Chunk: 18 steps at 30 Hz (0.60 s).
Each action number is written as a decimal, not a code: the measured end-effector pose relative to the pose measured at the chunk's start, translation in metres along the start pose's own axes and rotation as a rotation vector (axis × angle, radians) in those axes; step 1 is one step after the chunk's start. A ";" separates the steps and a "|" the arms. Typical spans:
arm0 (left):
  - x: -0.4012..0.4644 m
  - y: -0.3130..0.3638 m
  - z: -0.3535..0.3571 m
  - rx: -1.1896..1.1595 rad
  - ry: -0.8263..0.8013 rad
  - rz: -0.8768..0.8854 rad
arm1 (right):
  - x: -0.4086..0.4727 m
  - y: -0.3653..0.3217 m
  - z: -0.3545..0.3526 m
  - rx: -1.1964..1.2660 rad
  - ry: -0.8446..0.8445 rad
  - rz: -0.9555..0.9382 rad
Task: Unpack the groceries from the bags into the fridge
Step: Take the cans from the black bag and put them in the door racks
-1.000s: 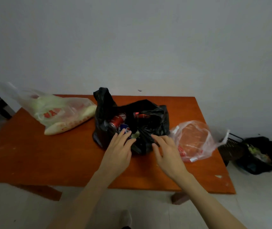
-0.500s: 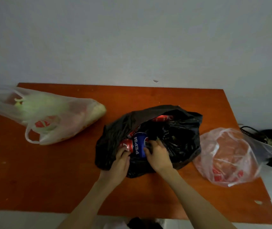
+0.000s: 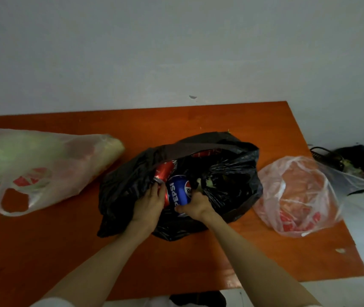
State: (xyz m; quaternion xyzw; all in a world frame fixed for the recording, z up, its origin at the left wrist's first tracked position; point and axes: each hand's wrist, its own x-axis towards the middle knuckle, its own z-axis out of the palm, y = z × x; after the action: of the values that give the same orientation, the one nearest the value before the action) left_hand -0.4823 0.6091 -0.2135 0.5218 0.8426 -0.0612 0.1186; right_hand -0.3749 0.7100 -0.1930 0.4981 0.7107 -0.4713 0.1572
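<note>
Landmark: black bag (image 3: 225, 187), mouth open, lying mid-surface.

1. Surface (image 3: 43, 251): orange-brown top, bare on the near side of the black bag, where your two forearms cross it.
2. Your left hand (image 3: 149, 202): at the near left edge of the black bag's mouth. Grip curled over a red can (image 3: 166, 197) that lies just inside; the fingertips reach its silver top.
3. Your right hand (image 3: 195, 203): at the near middle of the mouth. Grip wrapped round the lower end of the blue Pepsi can (image 3: 179, 191), thumb on the near side.
4. Blue Pepsi can: inside the black bag, touching the red can on its left, label facing up.
5. Second red can (image 3: 164, 169): deeper in the black bag, just beyond the first; another red can (image 3: 201, 154) shows under the far rim.
6. White bag (image 3: 43, 165): left of the black bag, on its side, pale green vegetable showing through, handle loop toward you.
7. Clear bag (image 3: 298, 196): right of the black bag, near the surface's right edge, red-orange contents, not identifiable.
8. Dark basket (image 3: 340, 160): on the floor beyond the clear bag, against the wall (image 3: 176, 52).
</note>
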 end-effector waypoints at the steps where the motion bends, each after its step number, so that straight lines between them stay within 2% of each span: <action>1: 0.001 0.000 0.000 0.015 0.009 0.008 | -0.001 0.001 0.000 0.011 0.009 0.001; 5: -0.002 -0.002 -0.001 -0.078 0.032 0.003 | -0.009 0.007 0.004 0.106 0.066 -0.041; 10: -0.007 -0.005 -0.023 -0.613 0.107 -0.171 | -0.033 0.013 -0.009 0.299 0.117 -0.177; 14: -0.026 0.005 -0.047 -0.891 0.215 -0.129 | -0.059 0.013 -0.024 0.480 0.132 -0.309; 18: -0.050 0.024 -0.078 -1.071 0.298 -0.081 | -0.097 0.022 -0.043 0.624 0.161 -0.410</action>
State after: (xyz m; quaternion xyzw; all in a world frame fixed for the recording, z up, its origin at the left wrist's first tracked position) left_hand -0.4498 0.5946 -0.1249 0.3587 0.7831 0.4454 0.2444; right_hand -0.3012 0.6924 -0.1148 0.4052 0.6278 -0.6460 -0.1559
